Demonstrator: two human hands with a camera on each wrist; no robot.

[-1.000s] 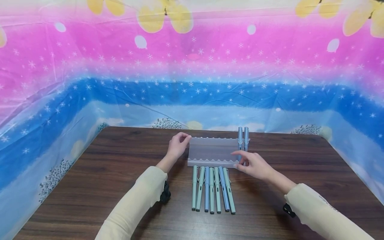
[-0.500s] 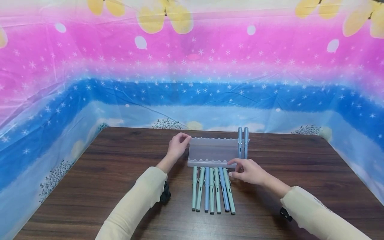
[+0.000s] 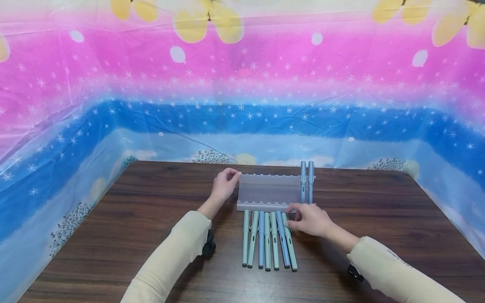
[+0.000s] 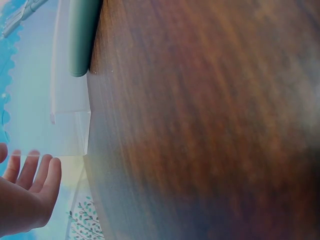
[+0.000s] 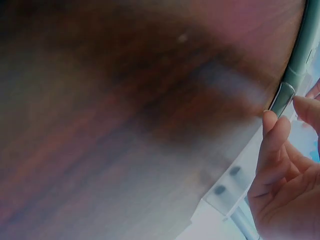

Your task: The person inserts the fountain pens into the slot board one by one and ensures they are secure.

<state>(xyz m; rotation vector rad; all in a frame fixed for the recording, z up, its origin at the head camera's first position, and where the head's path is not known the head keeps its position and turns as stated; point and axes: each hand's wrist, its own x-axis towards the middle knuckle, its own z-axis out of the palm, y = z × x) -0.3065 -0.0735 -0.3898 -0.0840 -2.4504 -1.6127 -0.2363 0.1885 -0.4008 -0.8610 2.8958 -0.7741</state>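
Frosted plastic rack (image 3: 269,191); dark wood-grain table (image 3: 151,210)

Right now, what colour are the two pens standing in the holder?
Light blue pens, clearest in the head view.

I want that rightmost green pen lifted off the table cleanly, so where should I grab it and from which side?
Pinch the rightmost pen near its clipped cap end, from above and its right. It lies flat with a blue pen close on its left; the right hand is already there.
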